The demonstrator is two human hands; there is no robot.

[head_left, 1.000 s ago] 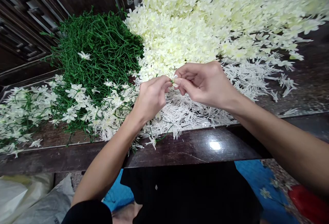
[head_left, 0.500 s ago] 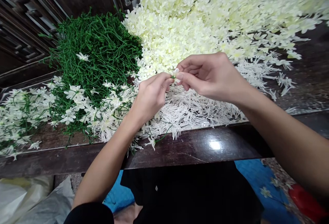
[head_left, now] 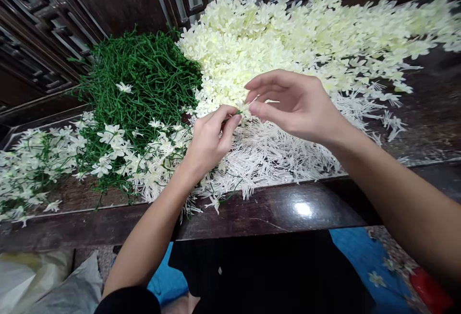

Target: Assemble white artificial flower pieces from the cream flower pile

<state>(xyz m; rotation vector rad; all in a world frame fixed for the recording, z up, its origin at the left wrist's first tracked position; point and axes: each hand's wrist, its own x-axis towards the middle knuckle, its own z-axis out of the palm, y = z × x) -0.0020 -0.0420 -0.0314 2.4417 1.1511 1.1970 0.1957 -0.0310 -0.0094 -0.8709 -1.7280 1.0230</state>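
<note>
My left hand (head_left: pixel 211 138) is curled, its thumb and forefinger pinching the tip of a thin green stem (head_left: pixel 238 111). My right hand (head_left: pixel 291 104) meets it, thumb and forefinger pinched on a small cream flower (head_left: pixel 248 107) at that stem tip, the other fingers fanned out. Both hands hover over a heap of white spiky plastic pieces (head_left: pixel 273 153). A large pile of cream artificial flowers (head_left: pixel 288 40) lies behind them. Left of it sits a tangle of bare green stems (head_left: pixel 144 78).
Stems with flowers on them (head_left: pixel 54 160) lie at the left of the dark wooden table (head_left: pixel 273 211). Dark carved wood panels (head_left: pixel 39 30) stand behind. White plastic bags (head_left: pixel 39 280) sit on the floor at lower left, blue cloth (head_left: pixel 363 261) under the table edge.
My right hand has loosened: its outer fingers have spread from a closed bunch into a fan, and both hands have risen slightly. The view has shifted a little.
</note>
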